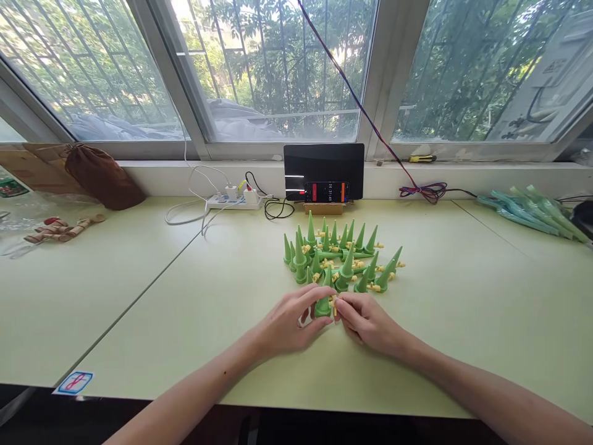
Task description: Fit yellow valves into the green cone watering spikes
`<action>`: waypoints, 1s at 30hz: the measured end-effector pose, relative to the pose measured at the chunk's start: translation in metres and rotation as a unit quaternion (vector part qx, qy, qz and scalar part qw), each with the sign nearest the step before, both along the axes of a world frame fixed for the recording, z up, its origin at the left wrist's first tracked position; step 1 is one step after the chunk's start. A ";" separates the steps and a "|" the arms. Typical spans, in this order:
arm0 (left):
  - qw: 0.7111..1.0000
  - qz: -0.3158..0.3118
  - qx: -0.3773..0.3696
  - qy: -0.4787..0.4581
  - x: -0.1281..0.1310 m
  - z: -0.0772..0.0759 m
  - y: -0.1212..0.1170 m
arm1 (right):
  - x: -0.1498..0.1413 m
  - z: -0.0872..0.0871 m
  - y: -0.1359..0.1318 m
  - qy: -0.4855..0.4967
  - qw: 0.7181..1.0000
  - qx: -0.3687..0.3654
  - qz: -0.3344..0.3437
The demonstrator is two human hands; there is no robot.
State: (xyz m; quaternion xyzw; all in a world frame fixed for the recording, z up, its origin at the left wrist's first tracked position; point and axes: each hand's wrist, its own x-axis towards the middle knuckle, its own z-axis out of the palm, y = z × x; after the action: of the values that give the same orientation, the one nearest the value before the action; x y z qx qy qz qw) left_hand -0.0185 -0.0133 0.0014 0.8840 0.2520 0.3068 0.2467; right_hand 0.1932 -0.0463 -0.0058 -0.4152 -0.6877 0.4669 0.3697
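My left hand (296,316) curls its fingers and thumb around a green plastic cone (323,305) with a wide base, which stands upright near the front of a cluster. Close beside it, my right hand (368,321) pinches a small pale-yellow plastic piece (335,304) against the cone's right side. Whether the two parts are joined is hidden by my fingers. Just beyond my hands are several similar green cones (347,269), mostly upright and a few lying flat, with small yellow pieces (373,287) among them.
A phone (327,192) showing a timer leans on a black screen (324,162) behind the cones. A power strip (234,200) with cables sits left of it. Wooden toys (65,228) and a brown pouch (104,176) lie far left; plastic-wrapped pieces (532,210) lie far right.
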 end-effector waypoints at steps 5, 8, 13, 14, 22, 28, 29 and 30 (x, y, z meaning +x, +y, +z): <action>0.998 0.037 -0.047 -0.036 0.003 0.003 0.000 | -0.001 -0.001 -0.001 -0.032 0.994 0.079 -0.061; 0.993 0.040 -0.091 -0.065 0.003 0.007 0.001 | 0.000 0.000 -0.003 -0.041 0.987 0.134 -0.074; 0.983 0.036 -0.146 -0.101 0.003 0.013 0.002 | 0.001 -0.003 -0.003 -0.041 0.974 0.209 -0.075; 0.983 0.035 -0.152 -0.102 0.003 0.014 0.002 | 0.001 -0.004 -0.003 -0.046 0.972 0.220 -0.076; 0.988 0.021 -0.122 -0.093 0.001 0.010 0.001 | 0.001 -0.010 -0.002 -0.062 0.962 0.253 -0.080; 0.999 0.023 -0.048 -0.009 -0.001 0.001 -0.001 | 0.002 -0.010 -0.001 -0.066 0.969 0.226 -0.073; 0.999 0.019 -0.037 0.006 -0.001 0.000 -0.002 | 0.001 -0.010 -0.001 -0.069 0.970 0.220 -0.073; 0.999 0.015 -0.027 0.017 -0.001 -0.001 -0.003 | 0.001 -0.010 -0.001 -0.072 0.971 0.214 -0.074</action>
State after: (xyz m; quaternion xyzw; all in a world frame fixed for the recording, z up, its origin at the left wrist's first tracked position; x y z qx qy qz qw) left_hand -0.0198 -0.0160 0.0005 0.8786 0.2771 0.2882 0.2612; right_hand 0.1944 -0.0475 -0.0157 -0.4083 -0.7639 0.2490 0.4332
